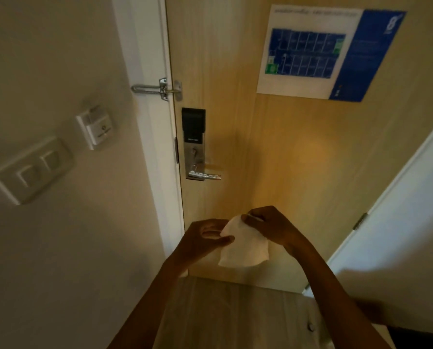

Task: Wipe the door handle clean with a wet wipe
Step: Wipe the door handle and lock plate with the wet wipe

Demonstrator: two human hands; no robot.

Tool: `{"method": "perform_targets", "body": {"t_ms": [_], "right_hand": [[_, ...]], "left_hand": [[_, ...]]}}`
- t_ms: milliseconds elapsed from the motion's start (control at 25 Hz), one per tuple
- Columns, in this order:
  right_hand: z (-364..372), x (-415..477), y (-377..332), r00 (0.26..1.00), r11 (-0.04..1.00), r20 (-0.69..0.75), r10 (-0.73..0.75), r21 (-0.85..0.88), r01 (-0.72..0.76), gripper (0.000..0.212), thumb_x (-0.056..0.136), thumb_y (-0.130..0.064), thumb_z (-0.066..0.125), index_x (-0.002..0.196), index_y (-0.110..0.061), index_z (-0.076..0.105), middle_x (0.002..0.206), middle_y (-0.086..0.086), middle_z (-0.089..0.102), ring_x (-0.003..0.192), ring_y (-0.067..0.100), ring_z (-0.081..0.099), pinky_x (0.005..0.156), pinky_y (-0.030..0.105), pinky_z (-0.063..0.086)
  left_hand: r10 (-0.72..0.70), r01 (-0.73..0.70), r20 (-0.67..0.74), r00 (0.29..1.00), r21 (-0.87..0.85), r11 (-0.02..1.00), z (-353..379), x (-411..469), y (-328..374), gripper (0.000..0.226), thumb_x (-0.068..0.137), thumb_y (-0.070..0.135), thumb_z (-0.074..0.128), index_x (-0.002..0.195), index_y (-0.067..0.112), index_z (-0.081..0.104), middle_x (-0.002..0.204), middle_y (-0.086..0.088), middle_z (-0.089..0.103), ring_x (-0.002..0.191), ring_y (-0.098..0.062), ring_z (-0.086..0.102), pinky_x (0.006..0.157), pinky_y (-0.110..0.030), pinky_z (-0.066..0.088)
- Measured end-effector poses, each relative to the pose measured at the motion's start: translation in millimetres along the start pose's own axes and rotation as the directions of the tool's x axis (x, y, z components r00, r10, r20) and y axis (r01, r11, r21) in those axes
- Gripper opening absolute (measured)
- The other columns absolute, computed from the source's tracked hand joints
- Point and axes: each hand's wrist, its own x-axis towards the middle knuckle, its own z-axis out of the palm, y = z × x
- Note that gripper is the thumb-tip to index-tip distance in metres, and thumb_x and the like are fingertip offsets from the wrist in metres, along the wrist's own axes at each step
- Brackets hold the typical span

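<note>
A white wet wipe hangs between both hands in front of the wooden door. My left hand pinches its left edge, and my right hand pinches its top corner. The silver lever door handle sticks out from a metal lock plate with a black card reader on top. The handle is well above the hands and apart from the wipe.
A swing-bar door guard bridges the white frame and door above the lock. Light switches and a key-card holder sit on the left wall. A blue evacuation plan hangs on the door. Another white door stands at right.
</note>
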Motion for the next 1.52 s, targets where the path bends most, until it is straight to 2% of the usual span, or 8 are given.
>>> {"method": "perform_targets", "body": {"t_ms": [240,480,600,800,960,1240,1400,1520], "right_hand": [[8,39,-1,0.999,0.999,0.017,-0.048,-0.019,0.049,0.029,0.093,-0.038,0.058,0.075,-0.018,0.069,0.078,0.002,0.067,0.07,0.011,0.063,0.057,0.017,0.047],[-14,88,5,0.993,0.994,0.046,-0.105,0.007,0.105,0.027,0.094,-0.031,0.058,0.075,-0.014,0.068,0.07,-0.002,0.061,0.06,0.006,0.057,0.051,0.012,0.042],[-22,107,17,0.994,0.994,0.08,-0.08,0.074,0.074,0.023,0.092,-0.03,0.06,0.075,-0.018,0.069,0.073,-0.001,0.064,0.065,0.009,0.061,0.058,0.016,0.045],[-17,147,41,0.995,0.978,0.093,-0.018,0.207,-0.002,0.014,0.092,-0.025,0.061,0.081,-0.02,0.069,0.084,0.007,0.068,0.087,0.033,0.067,0.079,0.047,0.054],[-15,173,46,0.999,0.97,0.002,-0.047,0.241,0.045,0.018,0.09,-0.011,0.063,0.085,-0.027,0.068,0.089,0.001,0.069,0.084,0.024,0.068,0.071,0.036,0.057],[-12,237,32,0.913,0.955,-0.283,-0.294,-0.136,0.265,0.007,0.085,-0.02,0.069,0.088,-0.026,0.068,0.086,-0.011,0.066,0.076,0.0,0.06,0.065,0.009,0.042],[13,270,16,0.9,0.926,-0.269,-0.344,-0.255,0.278,0.017,0.086,-0.035,0.066,0.101,-0.03,0.061,0.097,-0.01,0.065,0.085,0.007,0.059,0.068,0.016,0.045],[42,280,22,0.864,0.853,-0.335,-0.377,-0.489,0.182,0.036,0.082,-0.034,0.071,0.115,-0.026,0.059,0.116,-0.003,0.06,0.107,0.016,0.053,0.085,0.027,0.047]], "left_hand": [[-0.007,0.012,-0.058,0.998,0.084,0.996,-10,22,-8,0.055,0.066,0.043,0.082,0.115,0.036,0.056,0.103,0.016,0.067,0.089,-0.003,0.068,0.07,-0.015,0.055],[-0.031,0.054,-0.28,0.959,0.073,0.996,-21,74,-3,0.012,0.081,0.028,0.072,0.092,0.022,0.072,0.086,0.006,0.072,0.08,-0.01,0.068,0.072,-0.021,0.055],[-0.097,0.074,-0.268,0.959,-0.094,0.993,-29,89,-6,0.018,0.081,0.017,0.072,0.099,0.015,0.073,0.089,-0.003,0.074,0.081,-0.018,0.072,0.066,-0.026,0.058],[-0.187,0.141,-0.256,0.948,-0.185,0.972,-34,116,-20,0.022,0.086,0.009,0.065,0.107,0.012,0.07,0.093,-0.007,0.075,0.082,-0.018,0.073,0.067,-0.026,0.059],[-0.23,0.178,-0.203,0.952,-0.245,0.953,-43,144,-34,0.017,0.087,0.015,0.065,0.102,0.01,0.071,0.089,-0.005,0.075,0.079,-0.019,0.073,0.065,-0.026,0.057],[-0.324,0.28,-0.148,0.935,-0.258,0.925,-55,196,-64,0.008,0.088,0.022,0.062,0.095,0.017,0.064,0.093,-0.003,0.071,0.073,-0.01,0.073,0.065,-0.024,0.059],[-0.434,0.382,-0.083,0.897,-0.347,0.857,-64,216,-82,0.021,0.085,0.026,0.066,0.101,0.013,0.064,0.089,0.001,0.073,0.078,-0.013,0.074,0.064,-0.024,0.058],[-0.517,0.486,-0.02,0.855,-0.316,0.815,-81,218,-95,0.018,0.084,0.018,0.069,0.1,0.011,0.065,0.09,-0.006,0.071,0.082,-0.018,0.071,0.074,-0.028,0.058]]}}
